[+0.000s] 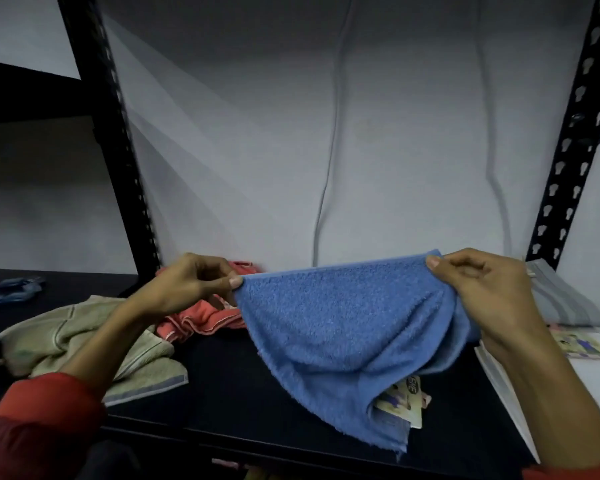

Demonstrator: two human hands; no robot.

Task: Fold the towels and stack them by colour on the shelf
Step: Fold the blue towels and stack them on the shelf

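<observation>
Head view
Left hand (191, 285): thumb and fingers pinch the left top corner of the blue towel (343, 323).
Right hand (482, 292): fingers curled, pinching the right top corner; spare cloth is bunched beneath its palm.
Blue towel: held up between the 2 hands above the shelf (243, 386); its lower point hangs past the shelf's front edge.
Risk 1: the bunched side under the right hand may give an uneven fold, by my judgement.
Risk 2: the hanging point lies over a printed card (400, 405) and could drag it off the edge when the towel is lowered.
Risk 3: a light pinch could slip on thick terry.
Neighbours: pink towel (201, 318) just behind and below the left hand; green towel (94, 341) under the left forearm; grey folded towel (565, 299) just beyond the right hand.
Open room: dark shelf surface shows below the span between the hands.
Limits: uprights (568, 140) stand outside each hand.
</observation>
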